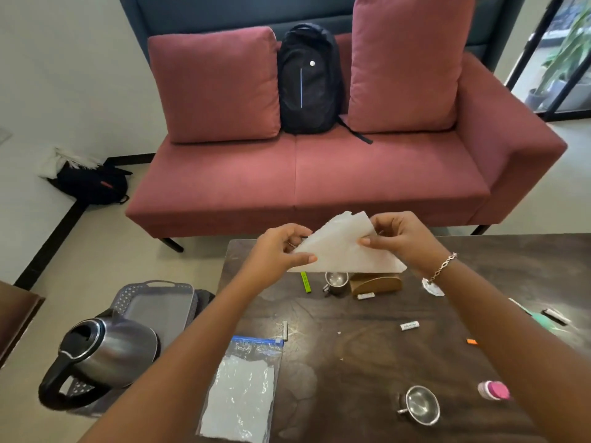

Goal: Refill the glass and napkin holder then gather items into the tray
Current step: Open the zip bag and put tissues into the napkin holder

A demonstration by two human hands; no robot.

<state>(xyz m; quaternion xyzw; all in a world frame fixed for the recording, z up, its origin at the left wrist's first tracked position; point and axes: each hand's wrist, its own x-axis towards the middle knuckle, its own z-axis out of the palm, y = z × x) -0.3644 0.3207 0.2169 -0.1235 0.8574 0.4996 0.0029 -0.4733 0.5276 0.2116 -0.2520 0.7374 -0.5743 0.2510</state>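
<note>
I hold one folded white napkin (343, 251) up over the far edge of the desk (367, 362), at twelve o'clock from me. My left hand (281, 247) pinches its left corner between thumb and fingers; my right hand (399, 239) pinches the upper right edge the same way. The napkin forms a triangle, its long edge lowest, and it does not touch the desk. A bracelet (443, 266) hangs on my right wrist.

Just under the napkin, still at twelve, stands one wooden holder (375, 282), and touching its left side, one steel cup (335, 282). A second steel cup (420, 404) sits near me at five o'clock, so two cups in all. Beside the far cup lies one green marker (306, 282).

I count three small white tubes: one (365, 295) right in front of the holder, one (284, 330) near the desk's middle, one (409, 325) at two o'clock. One clear zip bag (243, 388) with white napkins inside lies at seven o'clock on the desk's near left edge.

At three o'clock lie a green-handled item (540, 319), one small orange piece (471, 341), and one pink-capped thing (494, 390), partly behind my right arm.

Off the desk at nine o'clock, one grey tray (160, 302) rests on a low seat, and one steel kettle (105, 350) stands at its near end, lid open.

Across the floor, one red sofa (319, 174) carries two cushions and one black backpack (308, 78).
</note>
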